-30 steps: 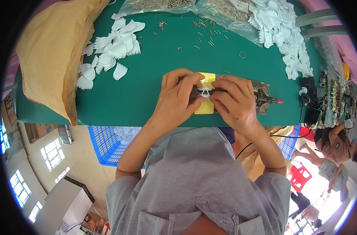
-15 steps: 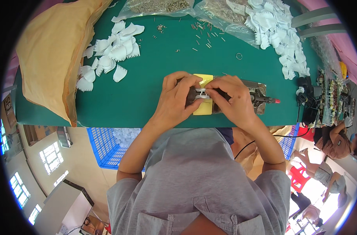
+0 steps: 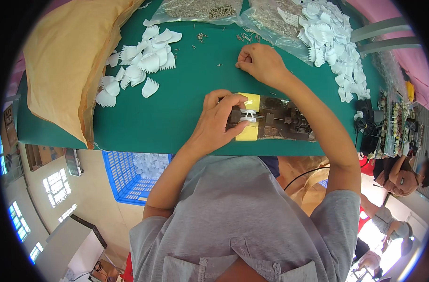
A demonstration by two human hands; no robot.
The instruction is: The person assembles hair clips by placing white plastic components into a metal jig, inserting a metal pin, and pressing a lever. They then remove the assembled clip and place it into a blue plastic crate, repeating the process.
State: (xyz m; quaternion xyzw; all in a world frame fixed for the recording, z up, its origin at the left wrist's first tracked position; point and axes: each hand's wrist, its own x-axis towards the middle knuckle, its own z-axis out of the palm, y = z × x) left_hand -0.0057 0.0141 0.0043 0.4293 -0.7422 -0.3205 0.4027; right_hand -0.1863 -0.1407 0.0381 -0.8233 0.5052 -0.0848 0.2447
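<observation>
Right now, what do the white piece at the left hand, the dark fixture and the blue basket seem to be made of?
White piece: probably moulded plastic, going by its even, opaque white and smooth contours.
Dark fixture: likely metal, with a worn, brownish, patchy finish.
Blue basket: apparently plastic, evenly coloured with regular slots; whether matt or glossy, I can't tell.

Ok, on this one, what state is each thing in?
Left hand: closed on the white piece
White piece: pinched, at the metal tool
Right hand: fingers curled over the table; contents hidden
Metal tool: lying flat, partly hidden
Left toothed pieces: loose, spread out
Right toothed pieces: heaped
Metal pins: scattered
Clear bag: holding small metal parts
Blue basket: open-topped, holding white pieces
</observation>
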